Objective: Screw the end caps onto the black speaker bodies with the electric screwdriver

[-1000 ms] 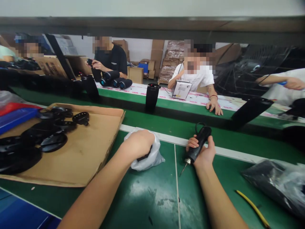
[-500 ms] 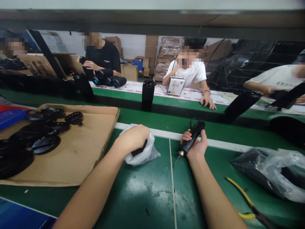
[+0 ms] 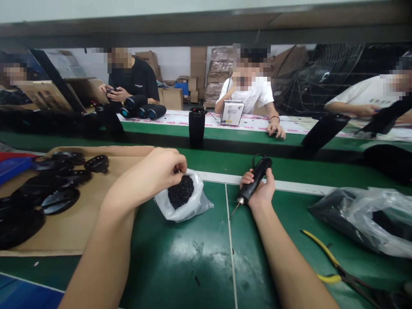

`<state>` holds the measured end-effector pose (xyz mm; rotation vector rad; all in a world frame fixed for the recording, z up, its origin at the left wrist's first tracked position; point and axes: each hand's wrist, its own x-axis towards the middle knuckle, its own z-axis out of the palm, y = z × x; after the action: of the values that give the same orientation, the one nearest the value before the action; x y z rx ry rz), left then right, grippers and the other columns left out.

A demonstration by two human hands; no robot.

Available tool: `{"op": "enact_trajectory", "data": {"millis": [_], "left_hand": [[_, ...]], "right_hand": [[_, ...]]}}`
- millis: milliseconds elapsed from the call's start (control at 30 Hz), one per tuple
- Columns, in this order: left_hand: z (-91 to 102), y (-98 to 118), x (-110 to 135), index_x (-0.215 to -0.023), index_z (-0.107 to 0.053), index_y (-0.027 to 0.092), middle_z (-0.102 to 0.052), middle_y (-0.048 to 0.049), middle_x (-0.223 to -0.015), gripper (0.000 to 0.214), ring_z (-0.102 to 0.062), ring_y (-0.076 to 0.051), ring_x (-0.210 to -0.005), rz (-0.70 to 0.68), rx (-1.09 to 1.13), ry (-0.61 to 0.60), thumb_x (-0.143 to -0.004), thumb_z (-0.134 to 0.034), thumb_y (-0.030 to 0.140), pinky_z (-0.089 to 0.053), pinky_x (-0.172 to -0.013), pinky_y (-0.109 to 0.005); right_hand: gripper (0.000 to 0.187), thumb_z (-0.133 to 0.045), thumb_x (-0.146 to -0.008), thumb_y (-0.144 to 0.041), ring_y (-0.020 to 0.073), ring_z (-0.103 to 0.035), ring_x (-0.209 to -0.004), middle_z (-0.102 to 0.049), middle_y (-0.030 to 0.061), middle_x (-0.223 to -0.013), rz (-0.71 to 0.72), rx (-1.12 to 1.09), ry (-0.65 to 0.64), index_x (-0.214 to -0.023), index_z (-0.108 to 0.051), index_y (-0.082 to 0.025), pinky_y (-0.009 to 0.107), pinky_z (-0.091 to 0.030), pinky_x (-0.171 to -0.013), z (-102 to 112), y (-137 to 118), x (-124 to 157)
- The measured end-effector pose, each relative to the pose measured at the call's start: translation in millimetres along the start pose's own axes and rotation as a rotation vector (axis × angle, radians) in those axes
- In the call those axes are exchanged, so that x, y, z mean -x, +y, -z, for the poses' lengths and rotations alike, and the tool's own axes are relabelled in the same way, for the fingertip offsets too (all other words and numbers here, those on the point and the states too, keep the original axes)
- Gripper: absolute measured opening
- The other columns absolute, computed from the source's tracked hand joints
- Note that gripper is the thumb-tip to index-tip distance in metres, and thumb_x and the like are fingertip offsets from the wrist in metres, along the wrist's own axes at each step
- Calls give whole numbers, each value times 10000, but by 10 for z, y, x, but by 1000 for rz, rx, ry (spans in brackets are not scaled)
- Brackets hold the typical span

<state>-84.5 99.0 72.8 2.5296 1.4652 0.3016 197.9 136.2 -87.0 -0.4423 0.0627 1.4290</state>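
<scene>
My left hand [image 3: 169, 169] hovers at the upper left rim of a clear plastic bag [image 3: 201, 201], thumb and fingers pinched together. Whatever sits between those fingertips is too small to make out. Inside the bag lies a heap of small black pieces [image 3: 180, 193], which look like screws. My right hand [image 3: 262, 191] is wrapped round a black electric screwdriver [image 3: 255, 180]. Its thin bit points down and to the left, above the green bench [image 3: 174, 257], and a cord loops from its top end.
A cardboard tray [image 3: 69, 231] with black round parts stands at left. Yellow-handled pliers [image 3: 341, 270] and another plastic bag [image 3: 357, 223] of dark pieces lie at right. Across the bench, co-workers sit near a black cylinder [image 3: 196, 126] and binoculars [image 3: 156, 112].
My left hand has come up out of the bag and moved left, uncovering the black pieces. My right hand keeps its hold on the electric screwdriver.
</scene>
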Motion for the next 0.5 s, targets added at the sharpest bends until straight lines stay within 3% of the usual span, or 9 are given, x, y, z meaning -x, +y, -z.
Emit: {"op": "enact_trajectory", "data": {"millis": [133,200,233,267,333,400,433,500], "left_hand": [[-111,-107,-73,-858,-724,237,-718,24,-724,175,-657,-165,-632,4,52,-115,-719,-629,188,-444,-560,-234],[-83,-137,-73,-964,-716,256,-742,27,-797,217,-683,-168,-683,21,76,-87,-766,-626,253,-469,-578,-226],[-55,-137,-65,-965,-713,263,-741,32,-810,197,-685,-162,-700,30,94,-14,-799,-611,288,-477,-591,-224],[-27,-126,-56,-922,-717,262,-728,37,-775,160,-675,-151,-677,38,120,135,-817,-606,309,-477,-588,-223],[-1,-74,-49,-871,-709,254,-666,46,-672,115,-610,-120,-571,50,179,605,-829,-611,297,-457,-553,-229],[-30,3,-62,-1086,-650,284,-658,47,-746,271,-601,-114,-600,8,277,1037,-819,-626,247,-477,-579,-241],[-61,43,-77,-1254,-543,317,-672,37,-895,478,-632,-123,-689,-48,343,1149,-796,-647,224,-506,-625,-251],[-128,112,-128,-1396,-358,360,-642,19,-1102,740,-664,-144,-861,-118,454,1181,-756,-697,210,-548,-719,-273]], "right_hand": [[559,-400,-1045,-583,25,-333,-618,-354,22,-726,4,18,2,-943,-470,-38,88,-347,-573,-8,0,-4],[554,-399,-1047,-577,24,-334,-617,-356,23,-728,3,24,3,-947,-470,-37,88,-348,-571,-11,0,-10],[552,-399,-1048,-575,24,-334,-617,-357,23,-729,4,26,4,-950,-471,-37,87,-348,-571,-14,1,-13],[549,-400,-1049,-573,24,-335,-617,-358,22,-730,4,27,5,-954,-472,-37,87,-350,-571,-19,2,-16],[547,-401,-1049,-573,23,-336,-616,-359,22,-731,7,29,7,-964,-473,-37,86,-351,-569,-32,0,-23],[544,-400,-1051,-570,22,-337,-615,-363,23,-735,11,27,8,-976,-475,-36,85,-353,-567,-45,-7,-28],[542,-399,-1052,-568,22,-338,-615,-364,23,-737,12,24,7,-982,-476,-36,85,-354,-567,-49,-13,-30],[538,-396,-1055,-564,21,-340,-615,-367,24,-739,12,19,4,-995,-477,-36,85,-357,-568,-45,-23,-40]]}}
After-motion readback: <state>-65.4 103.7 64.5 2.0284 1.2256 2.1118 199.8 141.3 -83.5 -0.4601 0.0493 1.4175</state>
